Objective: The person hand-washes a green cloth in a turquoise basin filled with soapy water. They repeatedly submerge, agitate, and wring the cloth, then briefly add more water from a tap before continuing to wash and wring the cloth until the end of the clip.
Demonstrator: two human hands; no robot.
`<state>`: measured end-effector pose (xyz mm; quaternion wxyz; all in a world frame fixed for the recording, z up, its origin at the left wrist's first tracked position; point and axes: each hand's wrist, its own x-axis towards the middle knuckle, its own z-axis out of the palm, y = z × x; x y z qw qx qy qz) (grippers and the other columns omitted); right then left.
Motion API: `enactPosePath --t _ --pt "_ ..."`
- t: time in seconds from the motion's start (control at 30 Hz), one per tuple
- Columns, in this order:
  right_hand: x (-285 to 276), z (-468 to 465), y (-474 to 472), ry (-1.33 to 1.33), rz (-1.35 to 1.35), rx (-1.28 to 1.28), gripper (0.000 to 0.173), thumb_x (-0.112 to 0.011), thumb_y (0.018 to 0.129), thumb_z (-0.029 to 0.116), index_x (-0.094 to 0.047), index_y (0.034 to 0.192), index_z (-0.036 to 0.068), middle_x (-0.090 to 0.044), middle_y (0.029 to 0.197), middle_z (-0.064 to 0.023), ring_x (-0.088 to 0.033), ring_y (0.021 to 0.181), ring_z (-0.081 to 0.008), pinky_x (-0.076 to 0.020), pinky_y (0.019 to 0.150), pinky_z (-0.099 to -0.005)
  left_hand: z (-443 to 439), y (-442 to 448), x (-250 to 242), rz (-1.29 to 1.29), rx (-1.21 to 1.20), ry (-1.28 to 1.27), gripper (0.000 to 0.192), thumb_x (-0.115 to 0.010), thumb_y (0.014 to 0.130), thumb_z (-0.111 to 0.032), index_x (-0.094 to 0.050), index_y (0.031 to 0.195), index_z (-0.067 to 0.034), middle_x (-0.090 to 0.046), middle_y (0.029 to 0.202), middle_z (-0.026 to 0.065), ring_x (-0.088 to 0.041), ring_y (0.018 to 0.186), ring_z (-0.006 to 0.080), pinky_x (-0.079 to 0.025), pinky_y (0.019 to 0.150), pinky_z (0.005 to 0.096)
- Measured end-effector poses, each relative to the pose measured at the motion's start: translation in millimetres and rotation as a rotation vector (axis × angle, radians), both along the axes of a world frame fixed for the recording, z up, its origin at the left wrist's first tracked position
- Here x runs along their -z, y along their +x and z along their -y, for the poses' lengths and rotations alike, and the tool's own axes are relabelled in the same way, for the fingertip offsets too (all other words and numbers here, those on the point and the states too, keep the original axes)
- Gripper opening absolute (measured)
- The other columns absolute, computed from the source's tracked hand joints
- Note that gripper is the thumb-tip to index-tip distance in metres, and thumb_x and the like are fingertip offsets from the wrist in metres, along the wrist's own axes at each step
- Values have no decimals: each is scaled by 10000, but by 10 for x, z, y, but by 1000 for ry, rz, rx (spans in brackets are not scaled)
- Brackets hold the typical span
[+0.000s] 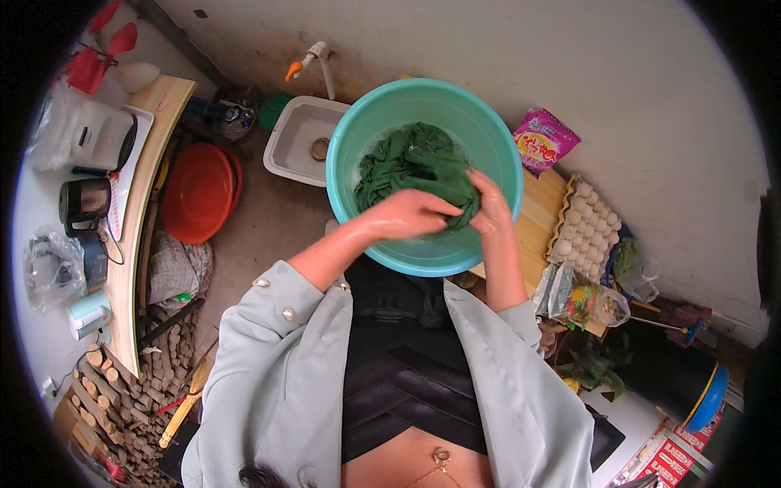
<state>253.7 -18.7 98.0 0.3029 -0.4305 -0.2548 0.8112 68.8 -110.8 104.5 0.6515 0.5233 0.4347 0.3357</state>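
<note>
A wet green cloth [421, 152] lies bunched in a turquoise plastic basin [427, 88] with a little sudsy water. My right hand [491, 204] grips the cloth near the basin's right side, fingers behind the fabric. Over the front of the same cloth is my left hand [412, 213], slightly blurred, with a fold between its thumb and fingers. Some of the left fingertips are hidden below. Both hands are wet and sit inside the basin, close together.
Left of the basin are a white sink [293, 137] and a wall tap [316, 55] with an orange handle. A purple detergent bag [545, 140] and a tray of eggs [586, 226] stand to the right. Red basins [198, 192] and stacked firewood [122, 396] lie farther left.
</note>
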Motion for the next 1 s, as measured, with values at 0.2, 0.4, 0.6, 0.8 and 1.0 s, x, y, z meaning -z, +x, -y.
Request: enactPosePath --t 0.2,0.4,0.6,0.8,1.0 --pt "-471 -157 327 -82 -412 149 303 -525 971 175 -618 1184 -20 -672 1159 -174 -657 1047 -307 -522 953 -461 -324 -430 442 -455 -393 99 332 -563 887 -63 -663 1199 -13 -670 1180 188 -643 1097 280 -482 962 353" --pt "-1024 -4 328 62 -642 185 307 -508 978 171 -618 1171 -41 -671 1155 -184 -655 1047 -305 -520 954 -466 -475 -92 337 -338 -122 77 413 -560 933 -209 -592 1274 22 -634 1234 216 -588 1183 325 -427 1018 369" --pt "-1028 -46 428 158 -689 175 334 -487 992 173 -585 1229 -42 -653 1195 -185 -640 1082 -294 -521 955 -444 -505 -30 136 -79 25 -54 484 -623 923 -306 -580 1275 23 -650 1176 160 -595 1105 229 -443 972 333" --pt "-847 -134 557 210 -425 261 396 -501 994 170 -530 1323 -50 -626 1254 -169 -611 1146 -287 -479 1020 -425 -482 -334 22 37 -314 -212 268 -655 942 -284 -691 1051 -42 -674 938 -4 -586 897 94 -470 852 274" --pt "-797 -85 670 426 -40 271 449 -538 974 127 -482 1373 -73 -618 1277 -150 -606 1161 -254 -462 1031 -380 -657 -840 -548 264 -531 74 225 -636 964 -254 -670 983 -32 -634 908 -27 -566 872 80 -452 805 257"
